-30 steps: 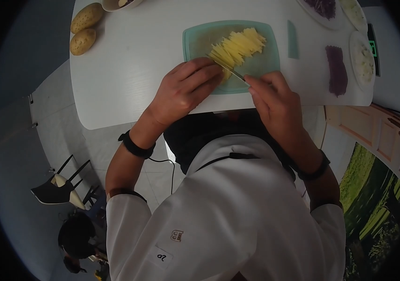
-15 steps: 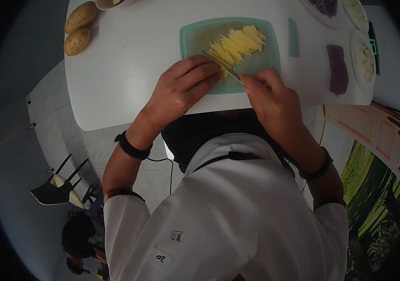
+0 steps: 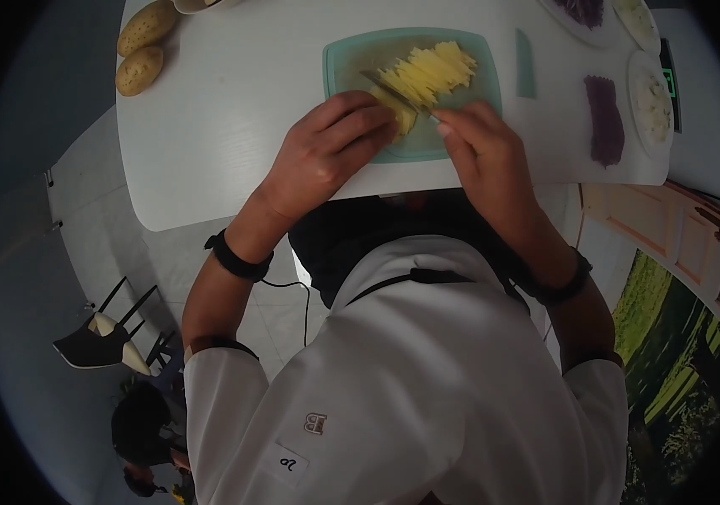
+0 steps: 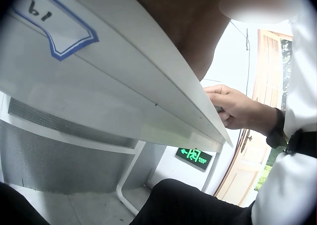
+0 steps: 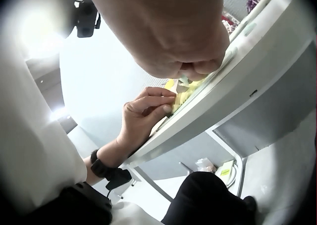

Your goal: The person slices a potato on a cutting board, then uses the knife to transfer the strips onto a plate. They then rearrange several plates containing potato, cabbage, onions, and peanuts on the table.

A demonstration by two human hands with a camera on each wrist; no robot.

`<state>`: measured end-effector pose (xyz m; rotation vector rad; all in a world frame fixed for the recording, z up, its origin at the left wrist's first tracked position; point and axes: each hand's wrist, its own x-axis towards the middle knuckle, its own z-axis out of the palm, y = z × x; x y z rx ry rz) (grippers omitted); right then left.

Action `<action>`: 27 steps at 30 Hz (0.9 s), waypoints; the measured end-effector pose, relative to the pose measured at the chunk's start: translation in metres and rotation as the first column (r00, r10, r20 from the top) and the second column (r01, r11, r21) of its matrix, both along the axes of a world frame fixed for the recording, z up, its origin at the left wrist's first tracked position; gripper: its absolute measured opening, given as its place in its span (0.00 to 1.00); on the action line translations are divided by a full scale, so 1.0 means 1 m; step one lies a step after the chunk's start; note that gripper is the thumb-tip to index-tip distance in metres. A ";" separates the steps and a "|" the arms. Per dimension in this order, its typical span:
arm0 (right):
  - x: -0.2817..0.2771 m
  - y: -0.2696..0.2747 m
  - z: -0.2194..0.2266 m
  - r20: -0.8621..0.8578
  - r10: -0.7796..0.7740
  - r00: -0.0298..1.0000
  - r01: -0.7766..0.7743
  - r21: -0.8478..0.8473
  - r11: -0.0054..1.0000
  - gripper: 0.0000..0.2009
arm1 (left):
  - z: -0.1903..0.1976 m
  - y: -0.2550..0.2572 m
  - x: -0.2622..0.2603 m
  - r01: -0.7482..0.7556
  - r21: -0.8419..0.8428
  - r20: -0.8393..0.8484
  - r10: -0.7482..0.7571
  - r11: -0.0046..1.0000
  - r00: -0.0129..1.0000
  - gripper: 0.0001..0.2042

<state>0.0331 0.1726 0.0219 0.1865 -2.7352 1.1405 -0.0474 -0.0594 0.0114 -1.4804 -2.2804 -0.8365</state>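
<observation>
Cut yellow potato strips (image 3: 436, 69) lie fanned across a pale green cutting board (image 3: 341, 63). My left hand (image 3: 326, 150) bends its fingers over the near stack of potato slices (image 3: 405, 126) at the board's left front. In the right wrist view, the left hand's (image 5: 141, 117) thumb and fingers pinch that stack. My right hand (image 3: 488, 151) grips a small knife (image 3: 391, 91) by the handle, its blade slanting to the far left between stack and strips. The left wrist view shows only the table's underside and the right hand (image 4: 237, 106) beyond the edge.
Two whole potatoes (image 3: 143, 50) and part of a bowl (image 3: 200, 4) are at the far left. Right of the board lie a green strip-shaped object (image 3: 526, 66) and a purple block (image 3: 604, 122). Plates with pale shreds (image 3: 653, 109) and purple shreds (image 3: 583, 13) stand farther right.
The right hand and knife have moved forward and a little left, so the blade now sits farther from the left fingers. More of the slice stack shows. The left hand has hardly moved.
</observation>
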 end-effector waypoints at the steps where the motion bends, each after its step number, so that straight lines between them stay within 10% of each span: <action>1: 0.002 -0.001 0.002 0.016 -0.009 1.000 0.009 -0.042 0.999 0.09 | 0.000 0.000 0.000 -0.001 -0.001 -0.002 0.001 1.000 1.000 0.14; 27: 0.014 -0.005 0.012 -0.103 0.081 0.991 -0.054 0.239 0.970 0.13 | -0.002 0.000 0.001 -0.002 0.007 -0.013 0.003 1.000 1.000 0.15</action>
